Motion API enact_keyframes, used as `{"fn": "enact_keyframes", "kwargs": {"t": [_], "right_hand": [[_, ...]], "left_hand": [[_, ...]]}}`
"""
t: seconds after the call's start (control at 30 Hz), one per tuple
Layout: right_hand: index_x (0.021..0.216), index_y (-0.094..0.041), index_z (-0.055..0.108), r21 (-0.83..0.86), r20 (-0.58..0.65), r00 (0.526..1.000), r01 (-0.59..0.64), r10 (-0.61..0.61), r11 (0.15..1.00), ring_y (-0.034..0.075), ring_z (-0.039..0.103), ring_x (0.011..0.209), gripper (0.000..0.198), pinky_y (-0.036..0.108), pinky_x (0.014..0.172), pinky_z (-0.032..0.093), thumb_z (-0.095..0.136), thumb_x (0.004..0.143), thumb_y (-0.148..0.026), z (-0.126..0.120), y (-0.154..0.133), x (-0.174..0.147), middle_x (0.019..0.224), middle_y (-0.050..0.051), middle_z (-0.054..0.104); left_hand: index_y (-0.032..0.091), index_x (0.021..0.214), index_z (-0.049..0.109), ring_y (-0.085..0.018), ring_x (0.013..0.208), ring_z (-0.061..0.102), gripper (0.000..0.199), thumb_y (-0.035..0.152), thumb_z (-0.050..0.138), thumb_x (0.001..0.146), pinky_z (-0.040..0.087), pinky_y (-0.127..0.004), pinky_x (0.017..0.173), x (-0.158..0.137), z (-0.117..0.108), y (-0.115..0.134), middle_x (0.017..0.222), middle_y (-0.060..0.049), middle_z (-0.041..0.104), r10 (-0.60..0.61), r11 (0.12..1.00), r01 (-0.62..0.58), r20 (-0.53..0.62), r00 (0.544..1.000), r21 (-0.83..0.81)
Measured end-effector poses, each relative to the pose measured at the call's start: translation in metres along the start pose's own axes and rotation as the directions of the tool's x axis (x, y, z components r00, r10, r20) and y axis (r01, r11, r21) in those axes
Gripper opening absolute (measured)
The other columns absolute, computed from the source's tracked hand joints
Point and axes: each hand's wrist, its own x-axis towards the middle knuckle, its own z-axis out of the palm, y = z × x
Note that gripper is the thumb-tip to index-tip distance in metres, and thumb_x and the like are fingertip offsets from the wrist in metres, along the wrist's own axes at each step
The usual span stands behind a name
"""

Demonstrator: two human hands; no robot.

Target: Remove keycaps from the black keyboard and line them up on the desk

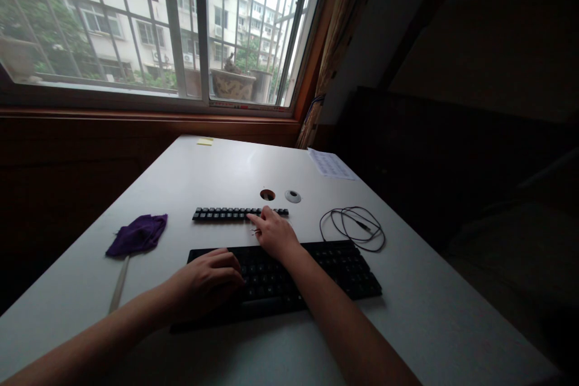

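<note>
My left hand [212, 277] lies over the left part of a black keyboard [271, 277], its fingers bent and closed down on it; the fingertips and thumb are mostly hidden. Past the keyboard's back edge reaches my right hand [274, 233]. Its index finger points at the front row of loose black keycaps [221, 214] and touches one there, while the other fingers are curled in. Thin wire-like ends [254, 231] show at the left side of this hand, and what they belong to is hidden. The keycaps stand in two neat rows behind the keyboard.
A purple cloth [138, 234] lies at the left, with a flat pale strip [119, 286] running under my forearm. Right of the keycaps is a coiled black cable [348, 226]. Farther back are a round hole [267, 195], its cover [292, 196], printed paper [332, 163] and a yellow note [204, 141].
</note>
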Motion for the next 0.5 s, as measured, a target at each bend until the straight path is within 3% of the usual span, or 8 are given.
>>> {"fn": "enact_keyframes", "kwargs": {"t": [0.27,0.5], "right_hand": [[0.141,-0.032,0.048,0.007,0.008,1.000,-0.006,0.005,1.000,0.022,0.054,0.107,0.053,0.031,0.088,0.047,0.050,0.090,-0.021,-0.0013,-0.0002,-0.0002,0.120,0.007,0.052],[0.136,-0.026,0.054,0.080,-0.172,0.980,-0.090,0.102,0.993,0.021,0.056,0.101,0.042,0.031,0.088,0.047,0.041,0.097,-0.022,-0.0039,0.0097,-0.0039,0.113,0.009,0.056]], "left_hand": [[0.019,0.098,0.068,-0.018,0.083,0.058,0.019,0.016,0.049,0.097,0.050,-0.028,0.074,0.0015,-0.0021,0.0024,0.093,-0.008,0.062,0.002,1.000,-0.002,-0.005,1.000,0.002],[0.020,0.099,0.068,-0.018,0.085,0.059,0.019,0.014,0.050,0.096,0.050,-0.029,0.076,-0.0013,-0.0005,0.0000,0.095,-0.008,0.062,-0.011,1.000,0.011,0.006,1.000,0.000]]}}
